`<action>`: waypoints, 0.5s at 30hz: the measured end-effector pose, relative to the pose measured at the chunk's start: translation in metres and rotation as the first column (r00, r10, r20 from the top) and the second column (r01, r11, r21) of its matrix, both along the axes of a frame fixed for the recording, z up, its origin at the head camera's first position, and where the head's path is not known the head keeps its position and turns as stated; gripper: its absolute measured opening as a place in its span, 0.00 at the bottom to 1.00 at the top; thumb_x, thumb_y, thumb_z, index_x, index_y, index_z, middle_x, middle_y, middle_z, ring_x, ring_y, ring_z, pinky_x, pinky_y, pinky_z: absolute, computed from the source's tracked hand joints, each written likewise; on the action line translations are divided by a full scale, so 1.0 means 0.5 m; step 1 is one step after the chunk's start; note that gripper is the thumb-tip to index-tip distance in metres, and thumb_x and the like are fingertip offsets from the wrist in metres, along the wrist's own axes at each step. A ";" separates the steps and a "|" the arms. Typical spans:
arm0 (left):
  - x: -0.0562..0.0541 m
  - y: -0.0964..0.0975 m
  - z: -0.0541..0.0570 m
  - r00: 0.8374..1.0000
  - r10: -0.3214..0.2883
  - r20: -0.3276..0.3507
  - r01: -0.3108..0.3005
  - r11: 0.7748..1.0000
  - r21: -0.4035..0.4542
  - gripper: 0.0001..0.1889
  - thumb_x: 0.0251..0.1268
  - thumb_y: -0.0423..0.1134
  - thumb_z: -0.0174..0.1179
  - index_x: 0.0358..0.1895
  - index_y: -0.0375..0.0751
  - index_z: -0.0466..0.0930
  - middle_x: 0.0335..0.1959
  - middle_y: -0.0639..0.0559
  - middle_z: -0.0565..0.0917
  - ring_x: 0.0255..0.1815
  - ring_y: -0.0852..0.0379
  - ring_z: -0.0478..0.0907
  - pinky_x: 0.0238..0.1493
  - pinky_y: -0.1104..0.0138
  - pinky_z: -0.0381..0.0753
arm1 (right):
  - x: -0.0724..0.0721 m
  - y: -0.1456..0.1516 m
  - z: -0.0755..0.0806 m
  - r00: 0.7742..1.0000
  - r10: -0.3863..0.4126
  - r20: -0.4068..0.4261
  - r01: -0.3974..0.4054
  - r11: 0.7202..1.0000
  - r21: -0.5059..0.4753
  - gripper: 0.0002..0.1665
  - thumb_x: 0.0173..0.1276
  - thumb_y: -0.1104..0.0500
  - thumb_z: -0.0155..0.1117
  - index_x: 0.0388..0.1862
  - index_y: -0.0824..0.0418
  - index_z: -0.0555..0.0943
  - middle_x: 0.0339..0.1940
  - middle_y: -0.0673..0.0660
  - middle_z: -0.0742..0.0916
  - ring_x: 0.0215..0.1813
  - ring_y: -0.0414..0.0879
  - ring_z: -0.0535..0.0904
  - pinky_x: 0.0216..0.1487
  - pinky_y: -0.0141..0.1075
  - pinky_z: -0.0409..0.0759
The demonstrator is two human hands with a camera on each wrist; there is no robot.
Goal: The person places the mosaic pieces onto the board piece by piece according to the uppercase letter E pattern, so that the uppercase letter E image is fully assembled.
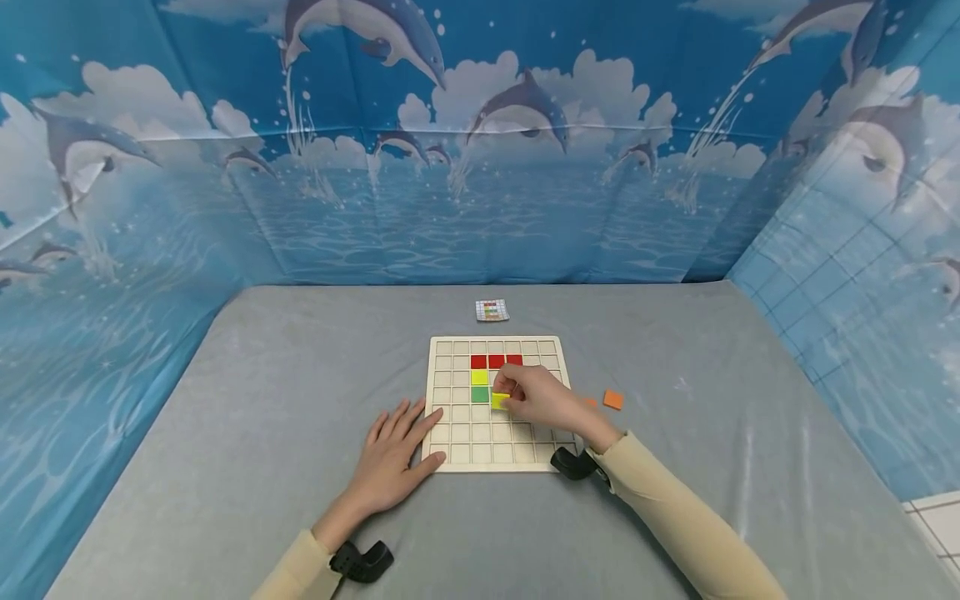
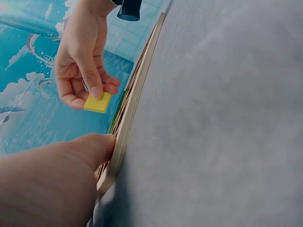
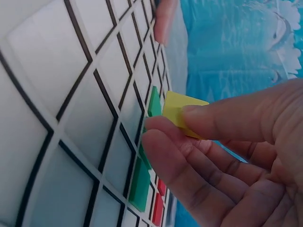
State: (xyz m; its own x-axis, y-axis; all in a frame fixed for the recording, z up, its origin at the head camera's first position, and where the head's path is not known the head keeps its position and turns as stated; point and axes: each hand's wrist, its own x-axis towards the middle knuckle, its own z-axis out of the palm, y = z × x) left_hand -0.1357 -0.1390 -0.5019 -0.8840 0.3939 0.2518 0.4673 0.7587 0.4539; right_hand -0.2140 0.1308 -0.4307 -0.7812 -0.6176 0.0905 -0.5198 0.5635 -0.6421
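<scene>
My right hand (image 1: pixel 542 396) pinches a yellow square tile (image 3: pixel 177 106) between thumb and fingers, held over the middle of a pale wooden grid board (image 1: pixel 459 456). On the board lie three red tiles (image 1: pixel 497 362) in a row, with a yellow tile (image 1: pixel 479 377) under the leftmost one. Below that sits a green tile (image 1: pixel 480 394); more green tiles (image 3: pixel 139 184) show in the right wrist view, where the hand covers them from the head view. My left hand (image 1: pixel 393 458) lies spread at the board's left edge, its thumb and index fingertips on the rim.
Orange tiles (image 1: pixel 613 400) lie on the grey cloth right of the board, one partly hidden by the right wrist. Behind the board is a small printed card (image 1: pixel 492 310) with a coloured grid pattern. A dolphin-print curtain (image 1: pixel 480 217) encloses the table's back and sides.
</scene>
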 end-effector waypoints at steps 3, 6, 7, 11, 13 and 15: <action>0.000 -0.001 0.000 1.000 0.001 -0.001 -0.001 1.000 -0.008 0.32 0.67 0.55 0.54 0.72 0.49 0.63 0.73 0.44 0.58 0.74 0.43 0.48 0.67 0.46 0.42 | -0.003 -0.010 -0.001 1.000 0.002 0.004 -0.002 1.000 0.016 0.08 0.61 0.69 0.65 0.36 0.59 0.77 0.29 0.47 0.79 0.31 0.42 0.73 0.36 0.35 0.74; 0.000 -0.002 0.003 1.000 -0.002 0.000 0.002 1.000 -0.011 0.32 0.68 0.56 0.54 0.72 0.49 0.63 0.73 0.44 0.58 0.74 0.43 0.47 0.67 0.46 0.42 | -0.006 -0.018 -0.005 1.000 -0.003 0.010 0.003 1.000 0.024 0.07 0.62 0.68 0.66 0.35 0.59 0.77 0.28 0.47 0.79 0.31 0.42 0.73 0.35 0.35 0.75; 0.000 -0.002 0.004 1.000 -0.001 0.003 0.002 1.000 -0.009 0.32 0.68 0.55 0.53 0.72 0.49 0.62 0.73 0.44 0.58 0.74 0.43 0.47 0.67 0.46 0.43 | -0.007 -0.021 -0.006 1.000 -0.004 0.017 0.003 1.000 0.021 0.07 0.62 0.68 0.66 0.35 0.58 0.77 0.28 0.47 0.79 0.31 0.42 0.73 0.35 0.35 0.75; 0.001 -0.004 0.007 1.000 0.005 0.013 -0.005 1.000 -0.012 0.32 0.69 0.55 0.52 0.73 0.49 0.61 0.73 0.45 0.57 0.74 0.44 0.48 0.67 0.46 0.43 | -0.012 -0.032 -0.011 0.999 -0.002 0.038 0.002 1.000 0.014 0.06 0.62 0.67 0.66 0.35 0.59 0.78 0.27 0.47 0.78 0.30 0.42 0.73 0.34 0.35 0.75; 0.000 -0.005 0.005 1.000 0.009 0.014 -0.009 1.000 -0.019 0.32 0.69 0.56 0.51 0.73 0.50 0.61 0.73 0.45 0.57 0.74 0.45 0.47 0.67 0.47 0.42 | -0.013 -0.036 -0.015 0.999 -0.003 0.046 0.003 1.000 0.006 0.07 0.62 0.67 0.67 0.35 0.59 0.78 0.26 0.47 0.78 0.29 0.42 0.73 0.33 0.35 0.74; -0.001 -0.005 0.002 1.000 0.006 0.018 -0.005 1.000 -0.025 0.32 0.70 0.56 0.51 0.73 0.49 0.61 0.74 0.45 0.56 0.74 0.45 0.47 0.67 0.47 0.42 | -0.012 -0.039 -0.022 0.999 0.003 0.048 -0.003 1.000 0.001 0.07 0.61 0.68 0.67 0.35 0.60 0.78 0.26 0.47 0.78 0.28 0.41 0.73 0.32 0.34 0.74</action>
State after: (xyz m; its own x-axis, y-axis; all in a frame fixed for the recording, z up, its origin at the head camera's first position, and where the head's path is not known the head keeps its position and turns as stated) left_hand -0.1361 -0.1415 -0.5011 -0.8905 0.3949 0.2259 0.4550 0.7726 0.4428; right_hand -0.2201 0.1111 -0.4417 -0.7826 -0.6203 0.0524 -0.4903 0.5624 -0.6658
